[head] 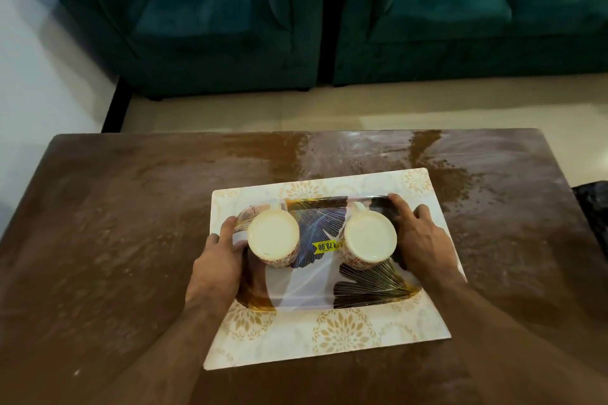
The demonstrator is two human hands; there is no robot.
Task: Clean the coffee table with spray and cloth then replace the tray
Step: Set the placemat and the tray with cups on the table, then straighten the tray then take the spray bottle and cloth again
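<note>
Gripping the tray (pixel 329 293) at both short ends, centre frame.
The left hand (pixel 218 260) and right hand (pixel 418 240) are closed on its rims. The tray is set on a placemat (pixel 329 339) on the table (pixel 115 240); two cups (pixel 273 233) are carried.

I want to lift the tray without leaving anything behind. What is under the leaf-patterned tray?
A cream rectangular placemat with gold floral prints lies under the leaf-patterned tray, on the brown wooden coffee table. The mat's middle is covered by the tray, so anything there is hidden.
</note>
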